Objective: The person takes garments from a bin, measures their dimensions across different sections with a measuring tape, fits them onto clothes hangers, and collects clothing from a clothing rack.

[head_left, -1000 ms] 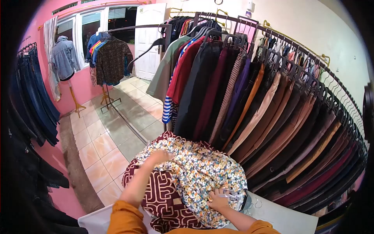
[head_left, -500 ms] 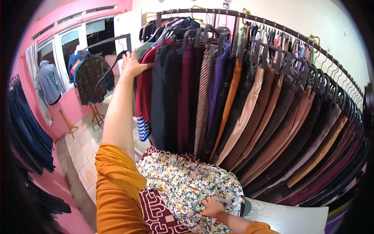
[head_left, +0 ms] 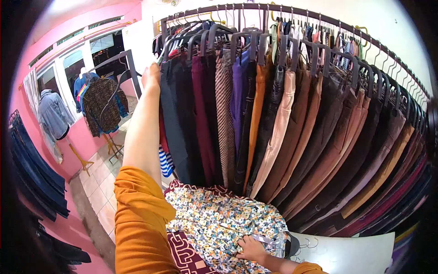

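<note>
My left arm reaches up to the near end of the clothes rack. My left hand [head_left: 151, 75] is beside the first dark trousers [head_left: 175, 118], its fingers mostly hidden. At the bottom, a floral garment [head_left: 219, 219] in white, yellow, blue and orange lies spread out flat. Curled fingers of my right hand [head_left: 251, 249] grip its fabric near the right edge. Close to that hand are a pale strip and clear plastic [head_left: 277, 242]. Below the floral garment lies a maroon patterned cloth [head_left: 185, 251]. Blue-and-white striped fabric [head_left: 166, 160] hangs past my left forearm.
Many trousers hang from the curved dark rail [head_left: 315, 17], filling the right side. A white tabletop [head_left: 346, 251] holds loose wire hooks [head_left: 311, 243]. Jeans [head_left: 34, 169] hang at far left. A denim jacket [head_left: 54, 114] and dark patterned shirt [head_left: 106, 107] stand near the window.
The view has shifted a little. My left hand, earlier with spread fingers on the red and green clothes, is now turned in at the rack's end. My right hand stays on the floral garment.
</note>
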A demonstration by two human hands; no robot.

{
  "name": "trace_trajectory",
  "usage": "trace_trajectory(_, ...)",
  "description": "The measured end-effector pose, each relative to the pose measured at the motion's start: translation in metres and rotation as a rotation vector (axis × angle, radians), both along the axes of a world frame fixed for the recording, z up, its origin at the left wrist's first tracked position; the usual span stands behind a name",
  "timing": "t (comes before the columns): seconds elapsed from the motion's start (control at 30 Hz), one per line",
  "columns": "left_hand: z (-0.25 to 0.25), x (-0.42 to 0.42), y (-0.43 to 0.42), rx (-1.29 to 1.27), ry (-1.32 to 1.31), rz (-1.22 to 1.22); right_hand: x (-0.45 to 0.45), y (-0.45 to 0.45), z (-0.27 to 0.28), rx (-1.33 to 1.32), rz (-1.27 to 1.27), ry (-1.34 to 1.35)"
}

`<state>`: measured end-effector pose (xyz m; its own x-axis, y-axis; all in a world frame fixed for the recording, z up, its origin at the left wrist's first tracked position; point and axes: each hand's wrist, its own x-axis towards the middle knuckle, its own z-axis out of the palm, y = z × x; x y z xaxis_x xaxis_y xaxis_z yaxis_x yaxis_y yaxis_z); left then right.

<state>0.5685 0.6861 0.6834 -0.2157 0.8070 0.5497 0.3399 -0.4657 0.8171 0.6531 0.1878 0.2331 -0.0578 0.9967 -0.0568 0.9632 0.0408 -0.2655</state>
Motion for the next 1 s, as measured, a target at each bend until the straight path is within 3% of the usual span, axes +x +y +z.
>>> trace_trajectory(0.13, 0.011, -0.003, -0.003, 0.062, 0.320, 0.172, 0.001, -0.002, 0.004, -0.025, -0.018, 0.055)
trace_trajectory(0.2, 0.022, -0.010, -0.024, 0.073, 0.615, 0.318, 0.004, -0.002, -0.005, -0.008, 0.006, 0.035)
trace_trajectory(0.57, 0.097, -0.069, -0.065, 0.216, 0.731, 0.412, 0.010, 0.000, -0.009, -0.045, -0.055, 0.190)
trace_trajectory(0.7, 0.098, -0.065, -0.071, 0.266, 0.678, 0.445, 0.012, 0.000, -0.014, 0.013, -0.032, 0.045)
trace_trajectory(0.97, 0.095, -0.127, -0.097, 0.496, 0.617, 0.530, 0.012, -0.001, -0.033, -0.056, -0.050, 0.172)
trace_trajectory(1.0, 0.092, -0.137, -0.117, 0.437, 0.628, 0.515, 0.013, -0.001, -0.029, -0.082, -0.055, 0.175)
